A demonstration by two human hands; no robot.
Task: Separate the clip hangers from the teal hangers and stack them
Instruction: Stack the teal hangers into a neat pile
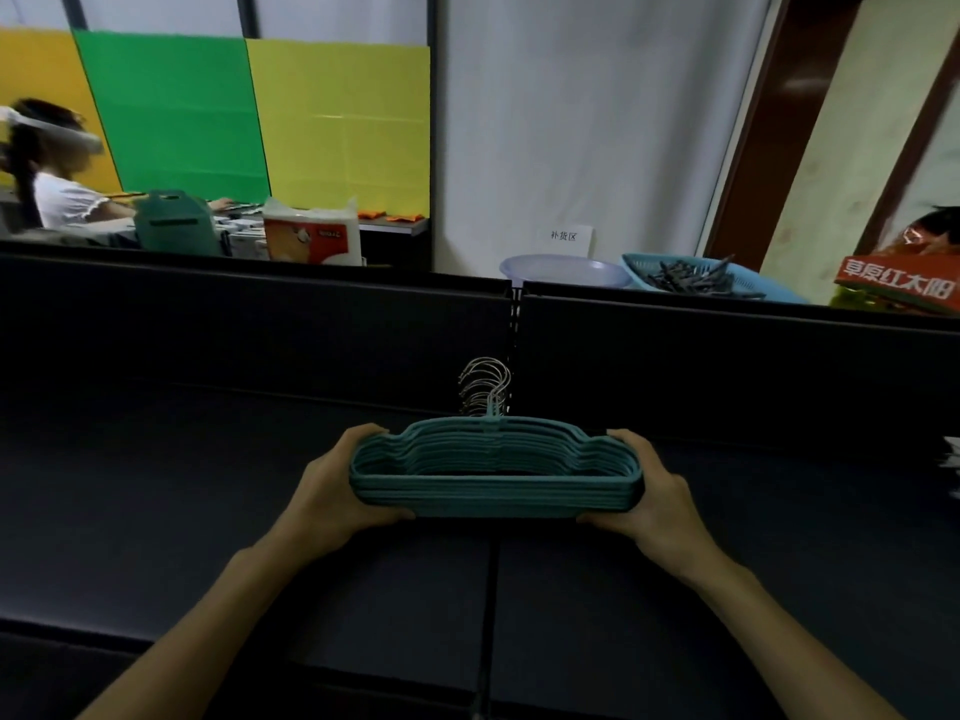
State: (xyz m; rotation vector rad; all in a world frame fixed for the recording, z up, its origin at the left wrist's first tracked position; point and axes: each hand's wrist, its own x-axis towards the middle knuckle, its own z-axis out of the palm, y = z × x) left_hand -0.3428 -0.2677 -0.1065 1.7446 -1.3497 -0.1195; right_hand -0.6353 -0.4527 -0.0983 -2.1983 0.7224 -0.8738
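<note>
Left hand (pixel 337 491) | right hand (pixel 657 498) | both grip teal hangers (pixel 493 485) stacked between them

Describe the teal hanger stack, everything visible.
The teal hanger stack is a neat pile of matching hangers with a matte, possibly velvety finish, lying roughly flat, bottom bars toward the camera. Their silver metal hooks bunch together at the far side, pointing away. The left hand grips the left end and the right hand the right end. It sits at or just above the dark table; contact is unclear.
</note>
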